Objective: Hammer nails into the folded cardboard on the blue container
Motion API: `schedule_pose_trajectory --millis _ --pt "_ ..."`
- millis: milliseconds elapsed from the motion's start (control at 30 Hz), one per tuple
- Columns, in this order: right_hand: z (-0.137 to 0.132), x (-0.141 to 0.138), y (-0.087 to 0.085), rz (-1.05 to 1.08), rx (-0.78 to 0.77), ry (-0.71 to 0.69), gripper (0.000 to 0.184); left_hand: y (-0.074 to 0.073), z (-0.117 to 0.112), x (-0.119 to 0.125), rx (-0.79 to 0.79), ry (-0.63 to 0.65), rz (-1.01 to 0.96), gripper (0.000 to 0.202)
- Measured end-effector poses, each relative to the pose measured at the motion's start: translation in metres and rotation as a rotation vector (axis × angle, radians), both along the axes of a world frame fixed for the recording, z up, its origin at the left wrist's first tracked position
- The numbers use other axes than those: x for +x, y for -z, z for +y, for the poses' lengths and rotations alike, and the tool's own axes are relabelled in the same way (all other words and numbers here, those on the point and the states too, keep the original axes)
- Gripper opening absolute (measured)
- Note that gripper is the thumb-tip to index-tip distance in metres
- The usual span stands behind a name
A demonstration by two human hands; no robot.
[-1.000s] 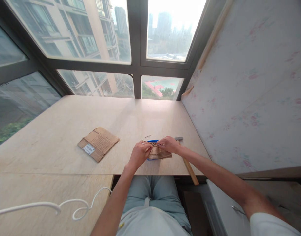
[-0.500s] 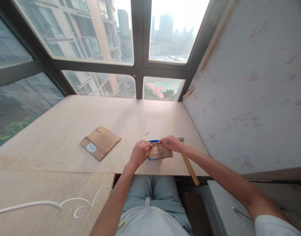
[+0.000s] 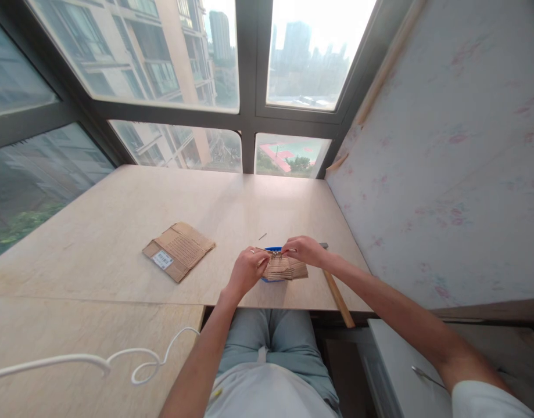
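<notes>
A folded piece of brown corrugated cardboard [image 3: 286, 270] lies over a blue plastic basket [image 3: 273, 249], whose back rim shows behind it. Several thin dark strips, perhaps nails, stick up along the cardboard's upper edge between my hands. My left hand [image 3: 248, 268] is closed in a pinch at the left end of that edge; what its fingertips hold is too small to name. At the right end, my right hand [image 3: 307, 251] pinches too, with a thin nail-like piece at its fingertips. Behind the basket a loose nail [image 3: 262, 236] lies on the table.
Right of the basket lies a hammer [image 3: 339, 299], its wooden handle jutting past the table's front edge [image 3: 244, 305]. A flattened cardboard packet [image 3: 179, 251] with a label lies to the left. A white cable [image 3: 144, 363] curls at lower left. The papered wall [image 3: 423, 191] bounds the right.
My right hand has lifted very slightly, and a little more of the thin strips shows between the hands. My left hand stays in place. The camera view has shifted a little.
</notes>
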State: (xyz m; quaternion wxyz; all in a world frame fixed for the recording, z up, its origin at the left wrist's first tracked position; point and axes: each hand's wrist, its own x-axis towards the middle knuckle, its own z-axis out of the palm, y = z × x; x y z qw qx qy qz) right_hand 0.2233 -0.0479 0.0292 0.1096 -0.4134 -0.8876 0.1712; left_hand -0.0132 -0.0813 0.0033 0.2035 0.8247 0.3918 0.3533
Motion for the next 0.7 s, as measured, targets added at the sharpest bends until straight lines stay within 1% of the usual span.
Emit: schedule_pose_trajectory --millis 167,267,400,467,567,700 --pt "0.001 -0.004 -0.001 -0.044 0.042 -0.025 0.012 0.005 0.001 0.0 -0.011 -0.02 -0.009 0.015" --pt "-0.001 -0.006 -0.005 -0.085 0.084 -0.042 0.014 0.007 0.001 0.001 -0.024 -0.027 -0.018 0.015" --pt "0.0 -0.009 -0.012 -0.131 0.111 -0.133 0.017 0.007 0.002 0.001 -0.035 -0.023 -0.013 0.016" --pt "0.003 -0.011 -0.013 -0.138 0.11 -0.176 0.019 0.006 0.002 0.001 -0.033 -0.021 -0.004 0.016" --pt "0.006 -0.014 -0.008 -0.131 0.097 -0.193 0.019 0.004 0.003 0.0 -0.037 -0.022 0.008 0.016" --pt "0.007 -0.016 0.002 -0.085 0.069 -0.145 0.016 0.004 0.002 -0.001 -0.048 -0.031 0.02 0.016"
